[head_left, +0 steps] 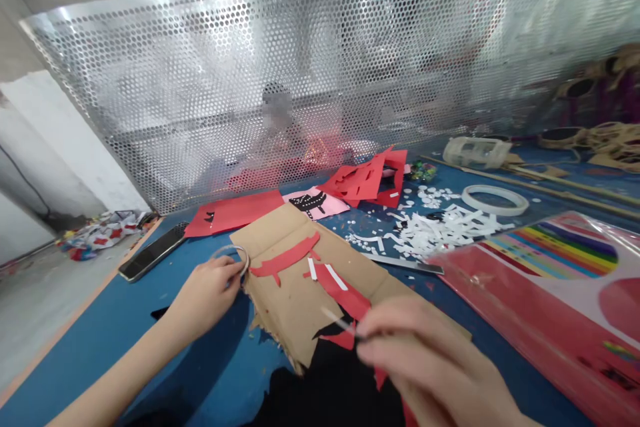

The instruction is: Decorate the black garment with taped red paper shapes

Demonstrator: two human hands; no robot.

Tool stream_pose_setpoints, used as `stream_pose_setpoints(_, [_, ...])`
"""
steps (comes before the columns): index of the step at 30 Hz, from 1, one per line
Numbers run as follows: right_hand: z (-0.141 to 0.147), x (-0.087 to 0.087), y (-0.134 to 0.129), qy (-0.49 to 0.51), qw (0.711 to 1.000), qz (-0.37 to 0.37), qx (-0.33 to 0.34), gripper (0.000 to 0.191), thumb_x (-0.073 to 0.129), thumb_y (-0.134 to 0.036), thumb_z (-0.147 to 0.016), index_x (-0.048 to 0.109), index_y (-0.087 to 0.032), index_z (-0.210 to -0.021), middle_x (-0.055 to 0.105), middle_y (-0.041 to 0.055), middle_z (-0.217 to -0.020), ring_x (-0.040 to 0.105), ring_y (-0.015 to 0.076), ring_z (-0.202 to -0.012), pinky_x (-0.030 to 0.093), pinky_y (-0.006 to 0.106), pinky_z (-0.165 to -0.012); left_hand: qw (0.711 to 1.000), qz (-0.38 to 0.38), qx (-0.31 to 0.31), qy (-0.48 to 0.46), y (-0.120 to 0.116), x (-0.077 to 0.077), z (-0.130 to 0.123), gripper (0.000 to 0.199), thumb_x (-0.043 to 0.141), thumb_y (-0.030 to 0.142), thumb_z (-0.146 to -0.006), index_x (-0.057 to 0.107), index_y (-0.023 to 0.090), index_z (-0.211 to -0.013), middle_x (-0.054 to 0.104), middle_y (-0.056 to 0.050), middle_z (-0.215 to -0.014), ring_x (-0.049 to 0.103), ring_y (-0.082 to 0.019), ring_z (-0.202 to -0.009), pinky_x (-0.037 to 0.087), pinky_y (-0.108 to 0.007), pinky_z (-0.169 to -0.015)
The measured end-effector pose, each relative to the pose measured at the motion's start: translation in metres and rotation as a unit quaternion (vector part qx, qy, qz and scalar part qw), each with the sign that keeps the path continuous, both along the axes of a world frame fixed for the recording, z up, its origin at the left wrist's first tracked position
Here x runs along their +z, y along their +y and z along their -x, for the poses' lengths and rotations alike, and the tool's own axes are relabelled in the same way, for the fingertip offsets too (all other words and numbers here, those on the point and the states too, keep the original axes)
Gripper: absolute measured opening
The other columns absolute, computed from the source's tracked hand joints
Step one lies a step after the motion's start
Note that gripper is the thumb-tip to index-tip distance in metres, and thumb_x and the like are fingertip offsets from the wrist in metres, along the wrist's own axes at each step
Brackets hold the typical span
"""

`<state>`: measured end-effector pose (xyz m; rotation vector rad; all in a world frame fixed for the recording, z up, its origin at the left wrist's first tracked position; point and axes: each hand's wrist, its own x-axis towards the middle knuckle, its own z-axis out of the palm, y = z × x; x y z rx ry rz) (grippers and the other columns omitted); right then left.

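Observation:
My left hand [213, 290] pinches a thin, pale roll of tape [243, 259] by the cardboard's left edge. My right hand [425, 347], blurred by motion, grips a slim pointed tool [340, 320] with a pale tip; its exact kind is unclear. Beneath both hands lies a worn brown cardboard sheet [285, 307] with a ragged left edge. One red paper cutout [287, 255] shaped like an animal rests on it. Beside that, a second red cutout [350, 299] carries white strips [336, 277]. Black paper [325, 387] spreads at the front, partly behind my right hand.
A phone [153, 253] lies at left on the blue table [210, 367]. Red paper sheets [367, 177], white paper scraps [435, 230], a metal ruler [405, 263] and a larger tape roll [495, 200] surround the cardboard. A plastic-wrapped pack [545, 300] sits right; perforated metal [200, 80] stands behind.

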<state>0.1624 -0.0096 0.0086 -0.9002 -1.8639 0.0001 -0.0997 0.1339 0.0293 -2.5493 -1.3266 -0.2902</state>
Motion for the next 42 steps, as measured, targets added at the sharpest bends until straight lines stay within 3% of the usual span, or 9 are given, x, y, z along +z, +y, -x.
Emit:
stream_pose_setpoints(5, [-0.007, -0.003, 0.024, 0.024, 0.99, 0.098, -0.095, 0.025, 0.037, -0.009, -0.088, 0.058, -0.021, -0.097, 0.052, 0.006, -0.104, 0.055, 0.016, -0.095, 0.05, 0.027, -0.08, 0.997, -0.062, 0.019, 0.043, -0.013, -0.006, -0.005, 0.034, 0.037, 0.018, -0.087, 0.057, 0.008, -0.113, 0.059, -0.02, -0.107, 0.058, -0.034, -0.093, 0.043, -0.051, -0.08])
stream_pose_setpoints(13, [-0.008, -0.02, 0.033, -0.131, 0.969, 0.203, -0.048, 0.049, 0.04, 0.003, -0.077, 0.056, -0.023, -0.116, 0.048, 0.007, -0.124, 0.05, 0.0202, -0.112, 0.046, 0.038, -0.093, 0.991, -0.056, -0.12, 0.028, -0.049, -0.006, -0.026, 0.032, 0.04, 0.012, -0.086, 0.056, 0.014, -0.114, 0.061, -0.012, -0.111, 0.057, -0.028, -0.1, 0.048, -0.046, -0.081])
stream_pose_setpoints(20, [-0.006, -0.017, 0.033, -0.092, 0.968, 0.221, -0.073, 0.034, 0.043, -0.001, -0.08, 0.058, -0.018, -0.106, 0.053, 0.0084, -0.114, 0.055, 0.0187, -0.104, 0.052, 0.032, -0.084, 0.957, -0.029, -0.288, -0.015, -0.092, -0.006, -0.051, 0.034, 0.039, 0.006, -0.084, 0.062, 0.015, -0.107, 0.069, -0.006, -0.103, 0.065, -0.021, -0.091, 0.055, -0.032, -0.075])
stream_pose_setpoints(23, [-0.008, -0.012, 0.036, -0.059, 0.974, 0.207, -0.073, 0.031, 0.04, -0.004, -0.085, 0.058, -0.02, -0.103, 0.054, 0.0057, -0.11, 0.056, 0.016, -0.1, 0.051, 0.03, -0.084, 0.947, -0.041, -0.318, 0.016, -0.095, -0.017, -0.053, 0.031, 0.04, 0.017, -0.091, 0.058, 0.014, -0.115, 0.066, -0.006, -0.114, 0.063, -0.022, -0.1, 0.055, -0.031, -0.078])
stream_pose_setpoints(26, [-0.013, -0.014, 0.04, -0.074, 0.971, 0.213, -0.077, 0.035, 0.041, -0.003, -0.083, 0.057, -0.022, -0.108, 0.051, 0.006, -0.118, 0.054, 0.0173, -0.106, 0.049, 0.033, -0.088, 0.936, -0.015, -0.345, 0.07, -0.093, -0.028, -0.053, 0.041, 0.041, 0.035, -0.094, 0.051, 0.011, -0.125, 0.058, -0.008, -0.125, 0.057, -0.022, -0.111, 0.052, -0.027, -0.084])
stream_pose_setpoints(31, [-0.013, -0.023, 0.042, -0.082, 0.966, 0.242, -0.047, 0.045, 0.047, 0.002, -0.074, 0.056, -0.022, -0.111, 0.048, 0.0065, -0.121, 0.049, 0.019, -0.112, 0.043, 0.036, -0.094, 0.93, 0.0, -0.35, 0.116, -0.091, -0.034, -0.052, 0.05, 0.044, 0.041, -0.091, 0.046, 0.009, -0.129, 0.051, -0.01, -0.131, 0.053, -0.024, -0.115, 0.049, -0.031, -0.087])
stream_pose_setpoints(35, [-0.012, -0.026, 0.042, -0.032, 0.964, 0.26, -0.039, 0.051, 0.04, 0.006, -0.074, 0.053, -0.022, -0.114, 0.047, 0.0063, -0.12, 0.055, 0.0159, -0.101, 0.048, 0.031, -0.087, 0.932, -0.013, -0.345, 0.109, -0.092, -0.033, -0.052, 0.048, 0.043, 0.042, -0.092, 0.048, 0.011, -0.128, 0.055, -0.01, -0.128, 0.055, -0.024, -0.112, 0.05, -0.03, -0.085])
stream_pose_setpoints(38, [-0.014, -0.026, 0.044, -0.013, 0.96, 0.273, -0.057, 0.042, 0.041, 0.003, -0.08, 0.054, -0.021, -0.112, 0.047, 0.0063, -0.118, 0.057, 0.0154, -0.097, 0.049, 0.03, -0.086, 0.934, -0.029, -0.338, 0.113, -0.093, -0.031, -0.053, 0.045, 0.042, 0.042, -0.092, 0.05, 0.012, -0.126, 0.058, -0.008, -0.125, 0.058, -0.023, -0.109, 0.051, -0.03, -0.083])
stream_pose_setpoints(42, [-0.016, -0.023, 0.044, -0.026, 0.957, 0.285, -0.055, 0.039, 0.053, -0.003, -0.079, 0.053, -0.022, -0.114, 0.043, 0.0058, -0.124, 0.051, 0.0181, -0.108, 0.045, 0.032, -0.092, 0.937, -0.045, -0.33, 0.111, -0.094, -0.027, -0.053, 0.046, 0.042, 0.045, -0.091, 0.055, 0.013, -0.12, 0.064, -0.009, -0.117, 0.062, -0.025, -0.099, 0.052, -0.033, -0.076])
